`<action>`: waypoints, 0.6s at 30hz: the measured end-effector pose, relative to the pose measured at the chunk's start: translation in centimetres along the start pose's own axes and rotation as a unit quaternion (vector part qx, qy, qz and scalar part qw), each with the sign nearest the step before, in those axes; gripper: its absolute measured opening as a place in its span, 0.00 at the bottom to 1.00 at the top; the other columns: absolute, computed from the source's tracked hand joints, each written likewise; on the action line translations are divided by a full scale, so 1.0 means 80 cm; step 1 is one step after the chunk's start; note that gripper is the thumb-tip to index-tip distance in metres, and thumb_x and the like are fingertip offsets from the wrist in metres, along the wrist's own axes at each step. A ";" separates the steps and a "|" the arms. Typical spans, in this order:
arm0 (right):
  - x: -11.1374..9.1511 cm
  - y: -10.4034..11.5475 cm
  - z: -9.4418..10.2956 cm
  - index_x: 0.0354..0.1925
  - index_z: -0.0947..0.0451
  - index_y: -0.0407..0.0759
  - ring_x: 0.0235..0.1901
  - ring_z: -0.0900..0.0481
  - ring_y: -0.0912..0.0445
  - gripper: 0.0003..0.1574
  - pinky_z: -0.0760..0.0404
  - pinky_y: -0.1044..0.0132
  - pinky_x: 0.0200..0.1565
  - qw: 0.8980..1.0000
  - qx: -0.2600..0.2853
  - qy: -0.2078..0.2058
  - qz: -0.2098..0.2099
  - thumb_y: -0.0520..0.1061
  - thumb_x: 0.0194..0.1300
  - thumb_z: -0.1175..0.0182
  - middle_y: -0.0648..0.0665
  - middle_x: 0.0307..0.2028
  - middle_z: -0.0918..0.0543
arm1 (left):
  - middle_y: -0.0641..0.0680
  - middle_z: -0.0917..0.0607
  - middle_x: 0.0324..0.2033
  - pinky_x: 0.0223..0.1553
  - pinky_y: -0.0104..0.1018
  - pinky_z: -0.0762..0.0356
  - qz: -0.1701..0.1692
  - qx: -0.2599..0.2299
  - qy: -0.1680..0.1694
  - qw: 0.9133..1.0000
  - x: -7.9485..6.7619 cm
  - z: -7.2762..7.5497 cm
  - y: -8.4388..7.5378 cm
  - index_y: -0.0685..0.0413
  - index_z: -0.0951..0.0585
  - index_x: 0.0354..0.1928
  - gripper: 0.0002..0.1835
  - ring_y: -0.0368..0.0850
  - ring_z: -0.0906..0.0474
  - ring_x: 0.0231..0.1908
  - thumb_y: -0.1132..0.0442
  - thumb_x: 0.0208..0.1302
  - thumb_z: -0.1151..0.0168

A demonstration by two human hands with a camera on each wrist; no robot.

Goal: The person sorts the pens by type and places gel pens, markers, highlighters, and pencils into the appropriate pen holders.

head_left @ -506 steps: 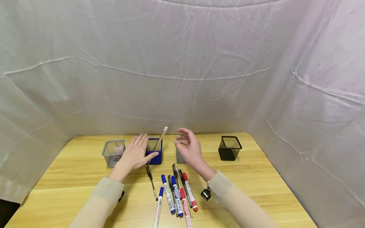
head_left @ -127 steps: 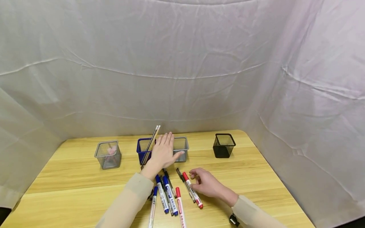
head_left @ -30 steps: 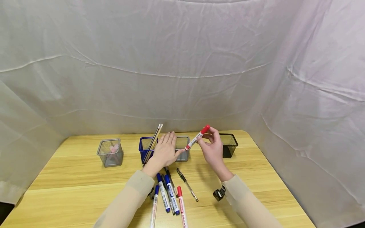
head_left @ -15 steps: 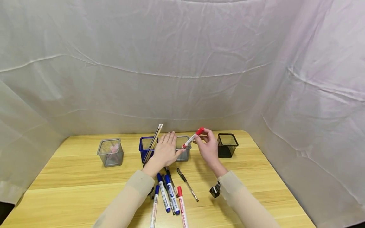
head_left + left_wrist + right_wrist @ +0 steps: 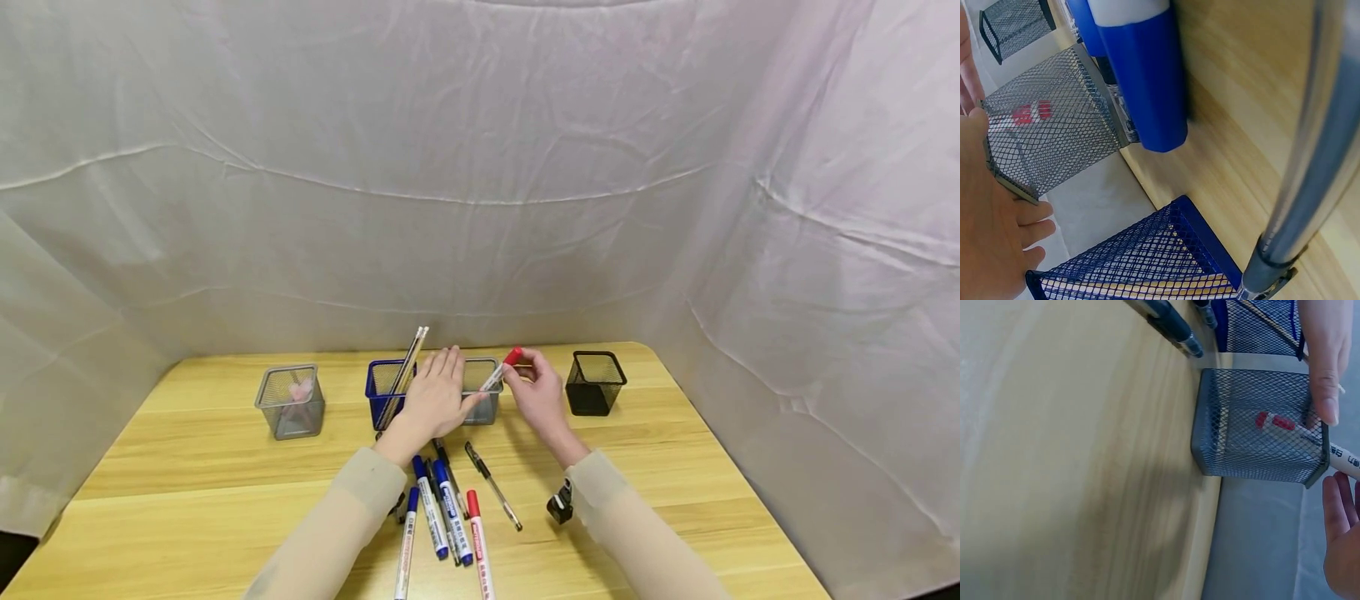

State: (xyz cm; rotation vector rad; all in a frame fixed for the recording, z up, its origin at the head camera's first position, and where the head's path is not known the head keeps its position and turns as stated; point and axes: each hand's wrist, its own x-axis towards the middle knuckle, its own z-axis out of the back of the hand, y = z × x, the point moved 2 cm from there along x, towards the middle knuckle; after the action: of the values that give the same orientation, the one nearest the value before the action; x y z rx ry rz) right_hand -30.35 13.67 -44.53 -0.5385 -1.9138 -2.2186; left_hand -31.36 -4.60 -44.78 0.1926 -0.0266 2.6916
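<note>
My right hand [image 5: 540,396] pinches a red-capped marker [image 5: 513,356] near its cap, tilted, with the lower end inside the middle grey mesh pen holder [image 5: 487,408]. Through the mesh in the right wrist view, the marker's red end shows inside the holder, while its white barrel [image 5: 1344,459] sticks out past the rim. My left hand [image 5: 435,392] lies flat with straight fingers across the neighbouring rims of this holder and the blue mesh pen holder [image 5: 380,408], thumb on the grey rim. Pencils [image 5: 408,367] stand in the blue holder.
On the wooden table lie blue markers [image 5: 431,517], another red marker [image 5: 480,542] and black gel pens, one [image 5: 491,483] apart to the right. A grey holder [image 5: 288,417] with something pink stands left, a black mesh holder [image 5: 592,396] right. A curtain hangs behind.
Over the last second my right hand has moved left and slightly down, bringing the red marker's lower end into the grey holder. Earlier that marker lay on the table. Lately my left hand has stayed still.
</note>
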 end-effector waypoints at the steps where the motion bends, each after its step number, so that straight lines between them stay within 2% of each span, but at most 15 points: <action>1: 0.000 -0.002 0.000 0.57 0.23 0.28 0.51 0.16 0.39 0.20 0.13 0.67 0.49 1.000 -0.006 0.000 -0.001 0.33 0.69 0.33 0.30 0.51 0.17 | 0.63 0.46 0.81 0.81 0.51 0.57 0.000 -0.002 0.000 1.000 0.000 0.000 0.000 0.65 0.47 0.81 0.49 0.59 0.50 0.80 0.30 0.78 0.65; 4: -0.002 -0.006 -0.001 0.55 0.20 0.32 0.51 0.15 0.43 0.17 0.15 0.72 0.49 1.000 -0.026 0.000 -0.002 0.35 0.69 0.33 0.33 0.49 0.15 | 0.63 0.45 0.81 0.81 0.51 0.57 0.000 -0.009 -0.006 1.000 0.000 0.000 0.001 0.65 0.47 0.81 0.49 0.59 0.50 0.80 0.30 0.78 0.64; 13: -0.008 -0.010 -0.002 0.52 0.17 0.34 0.53 0.15 0.43 0.14 0.14 0.65 0.52 0.999 -0.043 0.009 -0.016 0.38 0.70 0.33 0.36 0.49 0.13 | 0.64 0.45 0.81 0.81 0.51 0.56 -0.001 -0.009 -0.009 1.000 0.000 0.000 0.000 0.65 0.46 0.81 0.49 0.59 0.49 0.80 0.30 0.78 0.64; 18: -0.010 -0.015 -0.004 0.52 0.15 0.36 0.54 0.15 0.45 0.14 0.13 0.63 0.52 0.997 -0.070 0.018 -0.019 0.41 0.70 0.32 0.38 0.51 0.14 | 0.64 0.44 0.80 0.81 0.51 0.56 -0.001 -0.007 -0.013 1.000 0.000 0.000 0.000 0.65 0.45 0.81 0.49 0.59 0.49 0.80 0.30 0.78 0.63</action>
State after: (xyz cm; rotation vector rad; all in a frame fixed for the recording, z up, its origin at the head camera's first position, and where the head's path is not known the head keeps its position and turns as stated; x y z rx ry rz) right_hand -30.09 13.48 -45.93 -0.4819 -1.7762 -2.3822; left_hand -31.36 -4.57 -44.81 0.2221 -0.0528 2.6856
